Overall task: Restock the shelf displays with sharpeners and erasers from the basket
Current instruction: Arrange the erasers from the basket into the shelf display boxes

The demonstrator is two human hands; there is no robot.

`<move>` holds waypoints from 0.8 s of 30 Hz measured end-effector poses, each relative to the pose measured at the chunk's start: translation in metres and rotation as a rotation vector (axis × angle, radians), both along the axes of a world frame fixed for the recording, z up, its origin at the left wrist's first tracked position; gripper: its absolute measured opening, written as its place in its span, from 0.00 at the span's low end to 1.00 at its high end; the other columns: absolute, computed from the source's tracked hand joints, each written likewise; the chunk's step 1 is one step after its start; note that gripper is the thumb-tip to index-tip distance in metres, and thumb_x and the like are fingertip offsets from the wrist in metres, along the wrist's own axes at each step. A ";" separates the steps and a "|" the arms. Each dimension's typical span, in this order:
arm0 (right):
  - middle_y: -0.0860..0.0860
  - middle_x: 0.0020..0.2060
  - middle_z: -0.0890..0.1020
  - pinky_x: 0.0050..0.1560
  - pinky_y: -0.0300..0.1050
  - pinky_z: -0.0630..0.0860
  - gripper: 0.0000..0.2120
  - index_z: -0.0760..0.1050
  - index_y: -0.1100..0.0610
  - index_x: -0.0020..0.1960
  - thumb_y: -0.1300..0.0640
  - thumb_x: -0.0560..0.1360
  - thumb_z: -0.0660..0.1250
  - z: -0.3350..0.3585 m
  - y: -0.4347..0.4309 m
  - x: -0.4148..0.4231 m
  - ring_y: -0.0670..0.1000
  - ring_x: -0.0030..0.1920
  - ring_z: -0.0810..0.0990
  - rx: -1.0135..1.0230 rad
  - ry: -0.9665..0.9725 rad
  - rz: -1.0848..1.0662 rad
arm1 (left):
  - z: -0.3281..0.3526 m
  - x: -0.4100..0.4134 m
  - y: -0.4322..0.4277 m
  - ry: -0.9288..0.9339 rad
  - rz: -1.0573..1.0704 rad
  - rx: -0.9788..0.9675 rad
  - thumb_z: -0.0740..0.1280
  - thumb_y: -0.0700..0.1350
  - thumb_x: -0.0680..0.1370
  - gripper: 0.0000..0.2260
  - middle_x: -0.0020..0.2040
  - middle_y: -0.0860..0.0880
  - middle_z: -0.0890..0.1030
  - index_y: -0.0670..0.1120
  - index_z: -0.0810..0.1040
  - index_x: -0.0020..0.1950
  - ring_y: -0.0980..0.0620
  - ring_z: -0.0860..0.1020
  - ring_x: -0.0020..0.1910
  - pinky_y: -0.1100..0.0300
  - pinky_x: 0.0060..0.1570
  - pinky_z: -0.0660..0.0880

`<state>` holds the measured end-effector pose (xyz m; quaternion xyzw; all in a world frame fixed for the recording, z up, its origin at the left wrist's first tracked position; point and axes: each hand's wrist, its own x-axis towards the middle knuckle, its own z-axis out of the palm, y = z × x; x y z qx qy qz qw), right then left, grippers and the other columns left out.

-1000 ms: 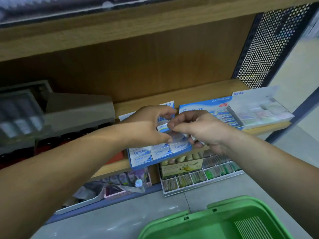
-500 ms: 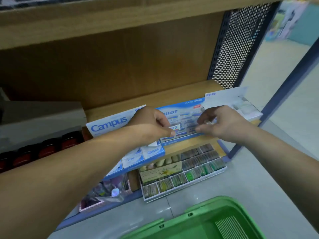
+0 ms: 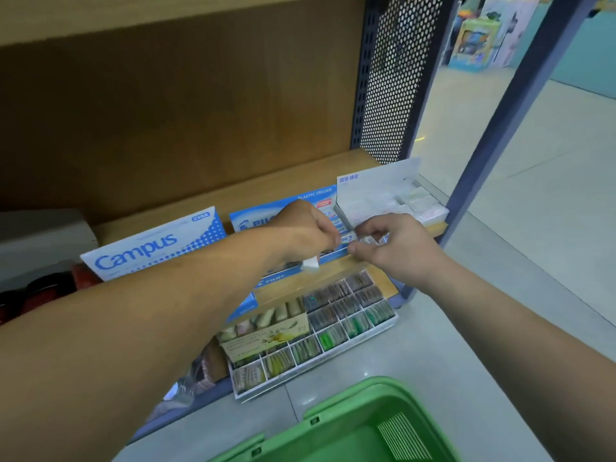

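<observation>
Left hand (image 3: pixel 305 233) fisted round a white eraser (image 3: pixel 310 264), right hand (image 3: pixel 400 250) pinching a small blurred piece (image 3: pixel 370 240), both over the Pilot box (image 3: pixel 255 223) on the shelf (image 3: pixel 266 188), between Campus box (image 3: pixel 153 245) and white box (image 3: pixel 383 191), left forearm (image 3: pixel 166 311) hiding its front, basket (image 3: pixel 350 431) on floor (image 3: pixel 500 295) below.

Left hand (image 3: pixel 305 233) and right hand (image 3: pixel 398 250) reach forward, fingers curled, close together.

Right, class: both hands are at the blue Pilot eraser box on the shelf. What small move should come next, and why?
Probably the right hand should set the small item it pinches into the Pilot box, since it sits right over the box's front rows. The left hand grips a white eraser beside it, likely next in.
</observation>
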<state>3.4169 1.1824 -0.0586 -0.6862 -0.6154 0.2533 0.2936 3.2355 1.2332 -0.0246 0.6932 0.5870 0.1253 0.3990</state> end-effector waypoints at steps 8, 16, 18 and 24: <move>0.46 0.52 0.69 0.51 0.46 0.70 0.15 0.76 0.33 0.65 0.40 0.78 0.67 0.022 -0.004 -0.010 0.54 0.59 0.77 -0.158 -0.448 0.161 | 0.001 -0.011 0.001 -0.017 -0.059 0.036 0.75 0.52 0.77 0.07 0.34 0.49 0.82 0.50 0.87 0.47 0.52 0.77 0.32 0.63 0.26 0.71; 0.48 0.50 0.85 0.39 0.35 0.73 0.12 0.84 0.51 0.55 0.46 0.75 0.75 0.043 -0.008 -0.030 0.43 0.41 0.80 -0.112 0.197 0.122 | 0.011 -0.049 -0.009 -0.374 0.184 -0.039 0.77 0.47 0.76 0.08 0.37 0.48 0.85 0.42 0.85 0.46 0.51 0.79 0.34 0.59 0.34 0.78; 0.52 0.45 0.88 0.27 0.37 0.66 0.11 0.83 0.56 0.52 0.48 0.77 0.73 0.050 -0.015 -0.045 0.42 0.26 0.72 -0.303 0.477 0.196 | 0.017 -0.052 -0.016 -0.449 0.225 -0.014 0.78 0.46 0.75 0.07 0.38 0.49 0.85 0.43 0.85 0.46 0.54 0.80 0.35 0.61 0.34 0.78; 0.51 0.44 0.88 0.28 0.38 0.61 0.11 0.80 0.56 0.54 0.49 0.78 0.72 0.050 -0.018 -0.056 0.47 0.28 0.66 -0.444 0.579 0.173 | 0.025 -0.055 -0.024 -0.541 0.242 -0.004 0.74 0.47 0.79 0.07 0.43 0.46 0.85 0.43 0.84 0.47 0.50 0.82 0.42 0.56 0.48 0.83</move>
